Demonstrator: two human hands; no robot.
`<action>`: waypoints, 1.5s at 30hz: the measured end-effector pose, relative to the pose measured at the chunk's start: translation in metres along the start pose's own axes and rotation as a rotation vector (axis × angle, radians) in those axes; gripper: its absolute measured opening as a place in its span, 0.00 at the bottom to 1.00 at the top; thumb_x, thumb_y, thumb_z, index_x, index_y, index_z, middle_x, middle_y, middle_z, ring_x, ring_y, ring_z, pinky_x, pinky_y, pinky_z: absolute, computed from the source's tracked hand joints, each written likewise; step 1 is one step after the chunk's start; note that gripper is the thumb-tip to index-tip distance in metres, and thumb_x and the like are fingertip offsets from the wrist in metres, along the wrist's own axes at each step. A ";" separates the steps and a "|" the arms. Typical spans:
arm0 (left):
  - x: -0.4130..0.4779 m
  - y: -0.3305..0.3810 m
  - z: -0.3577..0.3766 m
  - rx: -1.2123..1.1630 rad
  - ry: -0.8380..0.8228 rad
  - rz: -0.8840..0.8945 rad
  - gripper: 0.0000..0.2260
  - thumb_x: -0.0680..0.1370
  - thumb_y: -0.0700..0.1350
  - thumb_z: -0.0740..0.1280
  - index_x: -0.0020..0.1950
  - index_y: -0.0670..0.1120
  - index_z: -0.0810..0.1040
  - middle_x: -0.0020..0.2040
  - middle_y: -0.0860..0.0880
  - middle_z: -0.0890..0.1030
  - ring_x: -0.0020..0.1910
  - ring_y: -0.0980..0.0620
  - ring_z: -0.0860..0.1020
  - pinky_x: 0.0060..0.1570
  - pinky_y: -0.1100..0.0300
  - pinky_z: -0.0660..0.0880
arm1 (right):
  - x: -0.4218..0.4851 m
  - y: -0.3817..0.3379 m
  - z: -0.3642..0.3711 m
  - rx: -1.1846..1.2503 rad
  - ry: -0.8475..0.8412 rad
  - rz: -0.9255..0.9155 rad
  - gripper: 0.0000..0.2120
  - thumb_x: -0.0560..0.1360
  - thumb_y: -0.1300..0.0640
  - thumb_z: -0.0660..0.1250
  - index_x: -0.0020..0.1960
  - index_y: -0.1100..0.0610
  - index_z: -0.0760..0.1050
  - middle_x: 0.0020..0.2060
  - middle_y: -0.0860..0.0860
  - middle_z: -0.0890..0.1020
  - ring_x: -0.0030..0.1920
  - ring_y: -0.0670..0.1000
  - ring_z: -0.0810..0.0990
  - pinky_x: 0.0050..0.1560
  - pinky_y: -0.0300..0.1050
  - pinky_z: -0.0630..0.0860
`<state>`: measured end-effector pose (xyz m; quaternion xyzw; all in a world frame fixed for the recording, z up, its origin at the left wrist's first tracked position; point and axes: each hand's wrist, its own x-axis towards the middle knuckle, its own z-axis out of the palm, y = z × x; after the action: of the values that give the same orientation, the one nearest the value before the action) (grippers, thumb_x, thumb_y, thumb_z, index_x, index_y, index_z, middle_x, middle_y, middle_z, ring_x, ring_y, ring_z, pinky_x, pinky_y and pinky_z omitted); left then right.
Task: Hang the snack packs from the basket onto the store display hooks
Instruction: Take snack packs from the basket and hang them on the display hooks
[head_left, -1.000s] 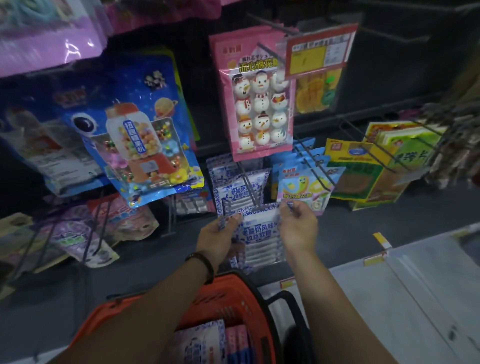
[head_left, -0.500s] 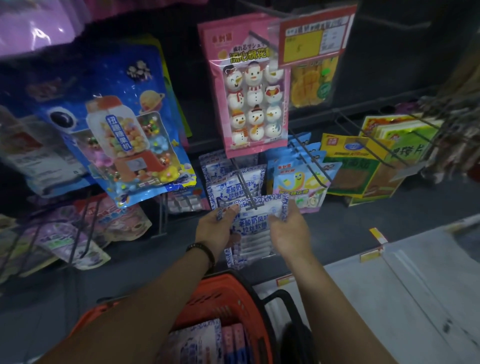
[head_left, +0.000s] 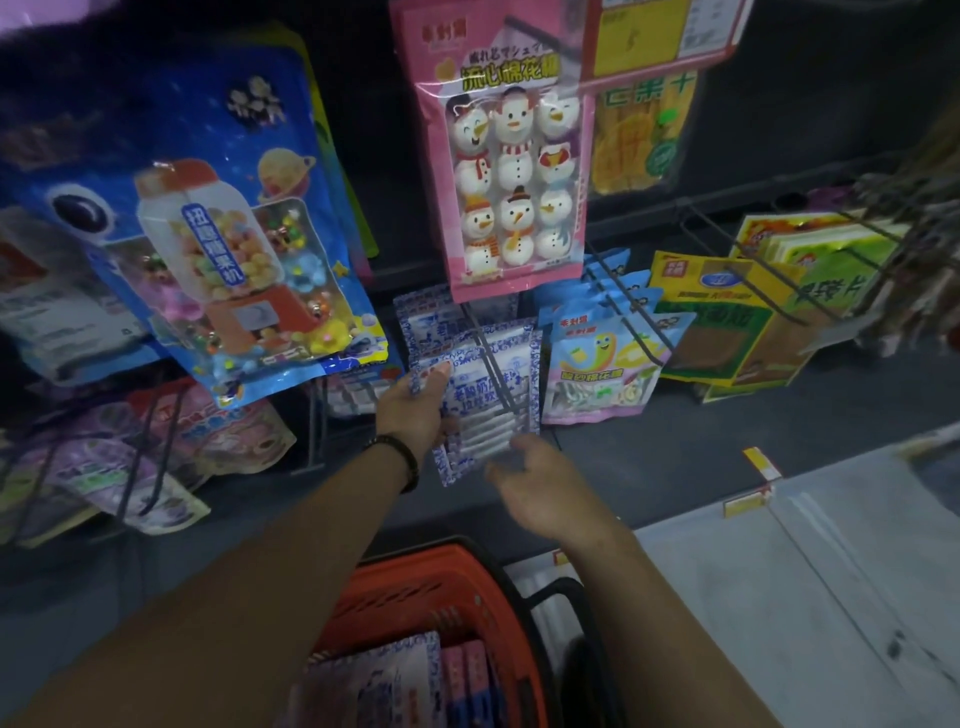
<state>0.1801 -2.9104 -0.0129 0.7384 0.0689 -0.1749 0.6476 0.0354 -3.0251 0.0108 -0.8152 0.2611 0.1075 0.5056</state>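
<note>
A white snack pack with blue print (head_left: 485, 400) hangs on a double wire display hook (head_left: 493, 364), in front of two like packs. My left hand (head_left: 418, 410) grips its left edge, thumb on the upper corner. My right hand (head_left: 545, 493) is off the pack, below and to its right, fingers spread and holding nothing. An orange basket (head_left: 415, 587) sits below between my arms, with another blue-and-white pack (head_left: 384, 680) and pink packs (head_left: 467, 675) inside.
A pink snowman marshmallow pack (head_left: 511, 156) hangs just above the hook. A blue gumball pack (head_left: 218, 249) hangs left, a pink worm-candy pack (head_left: 602, 374) and yellow-green packs (head_left: 727, 312) right. A white shelf top with yellow price tags (head_left: 753, 483) lies lower right.
The pack went further back on the hook. My right hand let go of its right edge and dropped down and away; my left hand still holds the left edge.
</note>
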 end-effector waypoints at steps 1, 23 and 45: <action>0.003 0.000 -0.001 0.012 0.002 -0.007 0.41 0.82 0.59 0.71 0.86 0.44 0.56 0.50 0.50 0.81 0.44 0.45 0.85 0.31 0.58 0.79 | 0.000 -0.001 0.002 -0.030 -0.029 -0.002 0.18 0.84 0.48 0.65 0.70 0.54 0.73 0.58 0.51 0.78 0.52 0.50 0.77 0.55 0.45 0.75; -0.083 -0.044 -0.081 0.541 -0.278 0.156 0.24 0.85 0.50 0.67 0.81 0.53 0.67 0.70 0.55 0.76 0.70 0.56 0.74 0.68 0.64 0.67 | -0.001 -0.013 0.092 -0.452 -0.182 -0.019 0.22 0.77 0.48 0.65 0.69 0.53 0.76 0.66 0.57 0.82 0.65 0.59 0.82 0.61 0.50 0.80; 0.004 0.015 0.007 0.446 0.218 0.412 0.23 0.84 0.47 0.70 0.77 0.61 0.71 0.50 0.50 0.76 0.42 0.54 0.74 0.48 0.53 0.79 | 0.014 -0.013 0.053 -0.176 -0.097 -0.040 0.44 0.84 0.49 0.65 0.87 0.54 0.38 0.85 0.63 0.44 0.83 0.65 0.61 0.73 0.51 0.69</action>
<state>0.1872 -2.9199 -0.0013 0.8748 -0.0530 0.0292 0.4806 0.0590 -2.9779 -0.0099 -0.8553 0.2093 0.1592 0.4464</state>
